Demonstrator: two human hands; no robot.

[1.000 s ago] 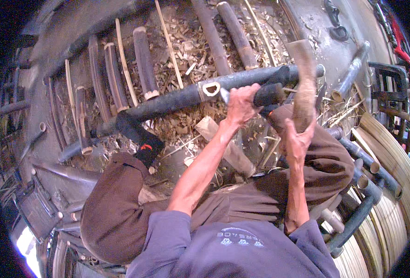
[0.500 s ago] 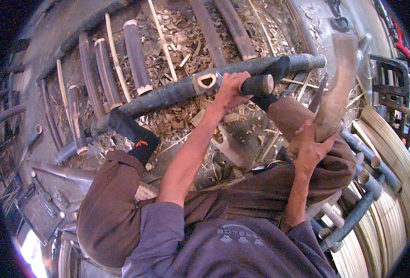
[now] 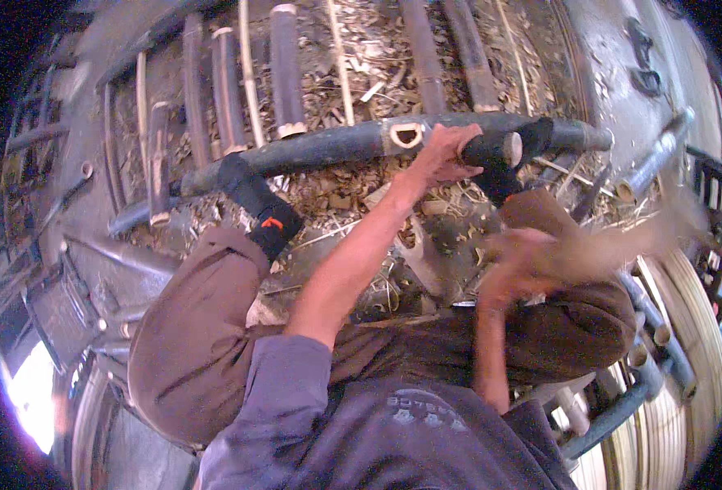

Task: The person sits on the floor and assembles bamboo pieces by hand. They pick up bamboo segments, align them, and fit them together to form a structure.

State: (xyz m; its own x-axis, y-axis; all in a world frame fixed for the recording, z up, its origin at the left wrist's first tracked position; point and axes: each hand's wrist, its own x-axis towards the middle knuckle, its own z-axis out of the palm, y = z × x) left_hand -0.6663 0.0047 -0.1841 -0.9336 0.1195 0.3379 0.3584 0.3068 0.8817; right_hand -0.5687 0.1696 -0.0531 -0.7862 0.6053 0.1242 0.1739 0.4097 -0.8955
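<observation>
A long dark bamboo pole lies across in front of me, with a cut hole in a pale band. Just right of the hole, my left hand is closed round a dark cylindrical handle with a pale round end; its far part is hidden by the hand. Over my right thigh, my right hand grips a thick wooden mallet, whose head end points right. Both hand and mallet are smeared by motion. My dark-covered feet rest against the pole.
Beyond the pole, bamboo lengths and thin pale strips lie over wood chips. A dark blade stands by my right knee. At right are bamboo tubes, a dark chair-like frame and pale slats.
The mallet has swung from upright down to the right, nearly level, and my right hand has shifted slightly left. My left hand stays by the hole. The whole view has turned a little.
</observation>
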